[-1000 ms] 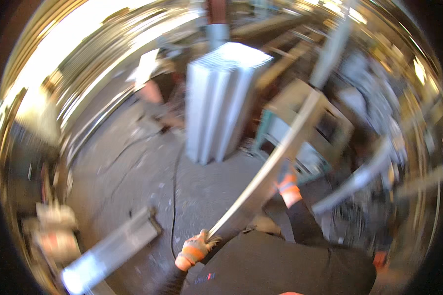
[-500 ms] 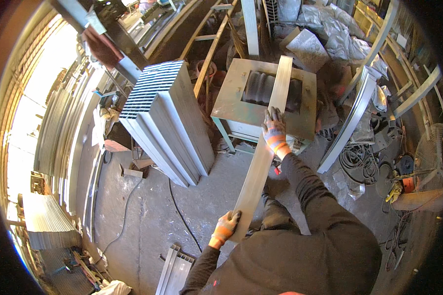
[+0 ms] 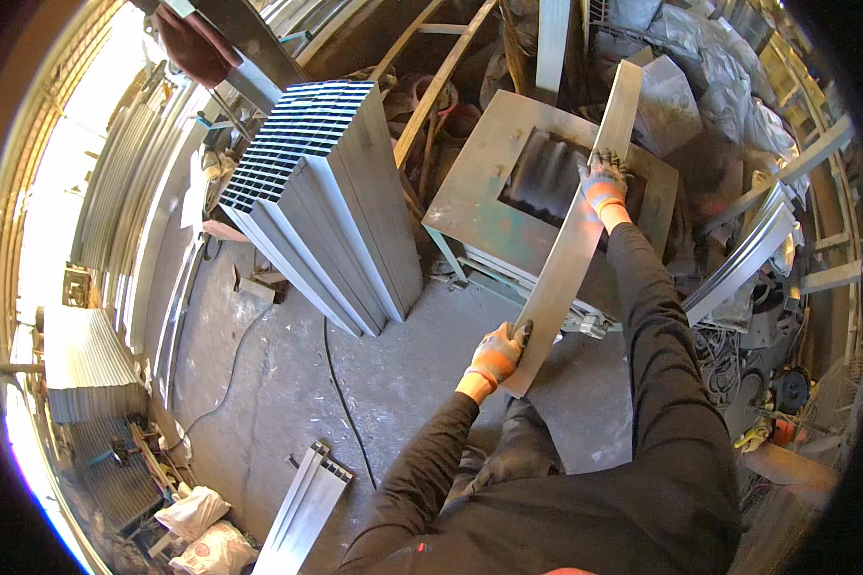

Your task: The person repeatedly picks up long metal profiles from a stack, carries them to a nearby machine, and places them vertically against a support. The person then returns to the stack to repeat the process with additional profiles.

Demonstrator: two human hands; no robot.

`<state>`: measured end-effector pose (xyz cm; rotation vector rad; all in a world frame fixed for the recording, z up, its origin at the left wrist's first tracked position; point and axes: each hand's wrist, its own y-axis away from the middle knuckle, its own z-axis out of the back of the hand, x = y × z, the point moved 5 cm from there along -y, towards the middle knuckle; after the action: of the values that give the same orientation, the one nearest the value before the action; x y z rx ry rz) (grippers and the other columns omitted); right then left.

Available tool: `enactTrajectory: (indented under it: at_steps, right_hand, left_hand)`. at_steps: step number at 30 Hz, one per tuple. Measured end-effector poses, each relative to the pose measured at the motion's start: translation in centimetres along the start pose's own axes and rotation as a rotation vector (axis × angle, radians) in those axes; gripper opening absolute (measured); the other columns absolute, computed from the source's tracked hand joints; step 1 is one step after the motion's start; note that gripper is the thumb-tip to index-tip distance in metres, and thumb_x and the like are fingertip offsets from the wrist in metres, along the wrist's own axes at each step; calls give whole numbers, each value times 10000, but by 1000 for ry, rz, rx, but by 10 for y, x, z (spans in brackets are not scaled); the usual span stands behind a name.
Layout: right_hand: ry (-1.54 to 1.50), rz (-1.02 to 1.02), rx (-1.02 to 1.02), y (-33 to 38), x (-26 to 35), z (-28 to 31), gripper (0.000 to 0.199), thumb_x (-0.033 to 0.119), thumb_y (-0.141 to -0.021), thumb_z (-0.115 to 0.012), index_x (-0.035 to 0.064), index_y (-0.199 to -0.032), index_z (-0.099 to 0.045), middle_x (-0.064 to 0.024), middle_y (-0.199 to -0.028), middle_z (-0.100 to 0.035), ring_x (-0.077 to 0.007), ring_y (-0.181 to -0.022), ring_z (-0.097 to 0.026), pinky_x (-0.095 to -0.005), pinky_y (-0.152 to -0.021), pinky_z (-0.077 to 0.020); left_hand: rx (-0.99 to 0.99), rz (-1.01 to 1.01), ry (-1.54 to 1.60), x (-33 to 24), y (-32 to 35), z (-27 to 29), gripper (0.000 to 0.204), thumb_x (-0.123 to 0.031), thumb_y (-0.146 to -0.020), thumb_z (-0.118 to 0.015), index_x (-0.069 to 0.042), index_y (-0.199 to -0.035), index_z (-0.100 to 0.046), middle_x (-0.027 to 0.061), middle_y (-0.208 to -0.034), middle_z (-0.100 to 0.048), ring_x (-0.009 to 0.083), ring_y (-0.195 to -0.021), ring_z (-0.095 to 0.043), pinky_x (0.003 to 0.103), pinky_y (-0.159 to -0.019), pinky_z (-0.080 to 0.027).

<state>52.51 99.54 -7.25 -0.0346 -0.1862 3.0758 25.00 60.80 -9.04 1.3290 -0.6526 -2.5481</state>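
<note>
Clasping bar (image 3: 571, 261) edge; floor (image 3: 288, 393) alongside

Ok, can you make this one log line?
left hand: on bar, near end | right hand: on bar, farther along | table: partly hidden by bar | stack: upright, left of table

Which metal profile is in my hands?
The single long flat profile, with your left hand near its lower end and your right hand farther up; the tall stack and floor bundle are untouched.
</note>
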Motion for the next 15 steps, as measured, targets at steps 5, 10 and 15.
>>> enactTrajectory:
  at_steps: [5,10,15]
  right_hand:
    - [67,-3,-33,83,34,2,708,523,-1175,-424,59,-1703,-505,-214,-1805,-413,-431,-1680,-351,-560,-1393,-214]
    - [-157,-1,-135,213,74,42,723,498,-1163,-463,17,-1702,-490,-246,-1797,-409,-454,-1673,-346,-585,-1397,-179]
    - [-249,19,-135,366,135,68,758,483,-1109,-562,-11,-1680,-497,-251,-1793,-407,-433,-1684,-328,-593,-1409,-155]
  left_hand:
    - [-27,-24,8,35,68,10,574,-555,-1161,-553,1,-1149,-693,337,-1131,-739,595,-1123,-649,596,-933,-539]
    - [-26,-197,-10,101,179,28,496,-487,-1166,-577,-5,-1148,-688,335,-1100,-722,589,-1105,-645,567,-910,-544]
    - [-9,-59,52,214,304,34,476,-470,-1176,-559,-13,-1170,-693,320,-1089,-728,571,-1082,-666,538,-908,-556]
